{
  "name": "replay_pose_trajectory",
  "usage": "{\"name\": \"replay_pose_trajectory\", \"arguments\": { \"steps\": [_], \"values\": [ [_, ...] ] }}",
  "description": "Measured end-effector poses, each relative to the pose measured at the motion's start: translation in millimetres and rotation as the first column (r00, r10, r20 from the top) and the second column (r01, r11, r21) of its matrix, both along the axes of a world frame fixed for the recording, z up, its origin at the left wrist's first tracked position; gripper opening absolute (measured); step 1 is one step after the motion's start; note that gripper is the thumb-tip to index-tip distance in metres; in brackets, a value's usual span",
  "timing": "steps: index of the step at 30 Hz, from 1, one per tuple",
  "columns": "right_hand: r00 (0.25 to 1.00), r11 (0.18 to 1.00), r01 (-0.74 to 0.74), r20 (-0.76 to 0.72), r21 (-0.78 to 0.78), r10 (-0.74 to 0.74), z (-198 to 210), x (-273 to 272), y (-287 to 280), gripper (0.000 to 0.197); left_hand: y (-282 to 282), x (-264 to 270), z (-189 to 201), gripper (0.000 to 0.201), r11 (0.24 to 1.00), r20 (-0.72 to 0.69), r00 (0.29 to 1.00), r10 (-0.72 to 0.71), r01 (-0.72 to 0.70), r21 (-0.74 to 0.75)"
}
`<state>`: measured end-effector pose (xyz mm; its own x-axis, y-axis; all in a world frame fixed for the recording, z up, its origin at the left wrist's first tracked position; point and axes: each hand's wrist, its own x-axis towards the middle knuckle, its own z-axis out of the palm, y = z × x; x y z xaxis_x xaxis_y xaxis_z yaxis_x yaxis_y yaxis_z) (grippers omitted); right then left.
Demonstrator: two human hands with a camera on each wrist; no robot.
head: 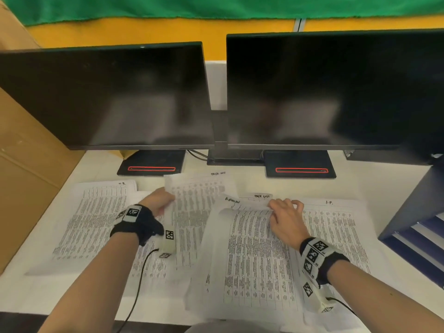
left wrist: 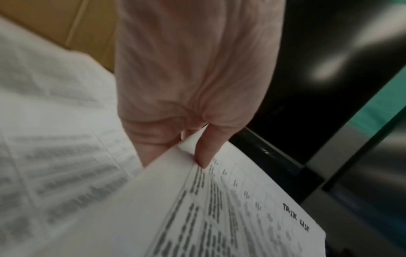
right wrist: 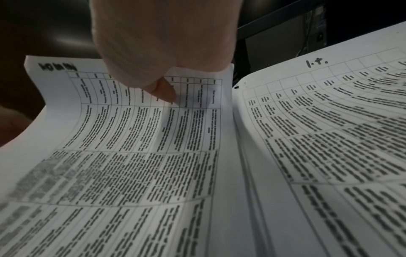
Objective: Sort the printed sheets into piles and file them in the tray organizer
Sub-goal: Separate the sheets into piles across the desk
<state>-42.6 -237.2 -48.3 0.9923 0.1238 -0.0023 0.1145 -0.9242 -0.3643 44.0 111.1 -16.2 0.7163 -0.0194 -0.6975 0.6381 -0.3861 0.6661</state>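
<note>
Printed table sheets cover the white desk. My left hand pinches the left edge of a sheet headed "TASK LIST" and holds it raised. In the left wrist view the thumb lies on that sheet. My right hand pinches the curled top edge of a middle sheet, whose heading looks like "Admin". The right wrist view shows the thumb on its printed face. The dark blue tray organizer stands at the right edge.
A pile marked "H.R." lies at the left, one marked "I.T." at the right. Two dark monitors stand behind on black bases. A cardboard box bounds the left side. A cable trails from my left wrist.
</note>
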Motion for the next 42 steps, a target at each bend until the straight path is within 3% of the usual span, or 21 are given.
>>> {"name": "replay_pose_trajectory", "arguments": {
  "steps": [2,4,6,12,14,16,17,19,21,23,26,30,33,38,40,42],
  "values": [
    [1.0,1.0,-0.013,-0.011,-0.009,0.013,-1,0,1,0.02,25,3,-15,0.023,0.973,0.027,0.997,-0.066,0.058,0.223],
    [1.0,1.0,-0.021,-0.021,0.005,0.021,-2,-1,3,0.018,44,2,-21,0.026,0.894,0.03,0.994,-0.104,0.08,0.441],
    [0.999,0.999,-0.031,-0.031,0.035,0.032,-3,-3,4,0.016,59,0,-23,0.029,0.82,0.039,0.991,-0.126,0.082,0.566],
    [0.997,0.997,-0.071,0.038,-0.004,0.071,-11,-11,5,0.021,85,-3,-33,0.031,0.668,0.047,0.994,-0.097,0.03,0.744],
    [0.997,0.997,-0.07,0.034,-0.039,0.071,-12,-11,5,0.022,72,-7,-28,0.05,0.623,0.083,0.996,-0.04,-0.04,0.781],
    [0.998,0.996,-0.058,0.03,-0.067,0.061,-13,-10,6,0.024,45,-11,-18,0.065,0.53,0.204,0.972,-0.118,-0.111,0.841],
    [0.998,0.995,-0.056,0.024,-0.082,0.058,-13,-9,6,0.025,28,-10,-16,0.061,0.509,0.298,0.924,-0.241,-0.141,0.849],
    [0.998,0.991,-0.062,0.01,-0.114,0.064,-14,-8,7,0.03,-12,-7,-15,0.037,0.6,0.488,0.728,-0.481,-0.132,0.789],
    [0.998,0.989,-0.068,0.005,-0.133,0.069,-13,-6,8,0.033,-53,-6,-13,0.022,0.702,0.55,0.561,-0.618,0.077,0.708],
    [0.997,0.986,-0.073,0.01,-0.15,0.075,-10,-4,9,0.031,-83,-6,-14,0.021,0.653,0.488,0.469,-0.736,0.303,0.694],
    [0.995,0.985,-0.079,0.042,-0.155,0.087,-11,-5,8,0.021,-102,-2,-18,0.021,0.534,0.375,0.408,-0.833,0.409,0.74],
    [0.993,0.989,-0.088,0.072,-0.115,0.096,-19,-7,6,0.011,-103,0,-18,0.015,0.421,0.266,0.38,-0.886,0.417,0.805],
    [0.992,0.99,-0.079,0.085,-0.114,0.089,-19,-7,7,0.007,-98,-2,-18,0.01,0.461,0.301,0.386,-0.872,0.443,0.769],
    [0.989,0.992,-0.079,0.118,-0.096,0.09,-19,-6,10,0.008,-90,-7,-22,0.009,0.589,0.349,0.493,-0.797,0.506,0.63],
    [0.986,0.994,-0.079,0.141,-0.07,0.088,-19,-7,9,0.009,-88,-8,-21,0.023,0.641,0.368,0.541,-0.756,0.498,0.584],
    [0.984,0.997,-0.077,0.16,-0.029,0.081,-19,-10,7,0.013,-88,-7,-22,0.031,0.744,0.454,0.6,-0.658,0.425,0.516]
  ]
}}
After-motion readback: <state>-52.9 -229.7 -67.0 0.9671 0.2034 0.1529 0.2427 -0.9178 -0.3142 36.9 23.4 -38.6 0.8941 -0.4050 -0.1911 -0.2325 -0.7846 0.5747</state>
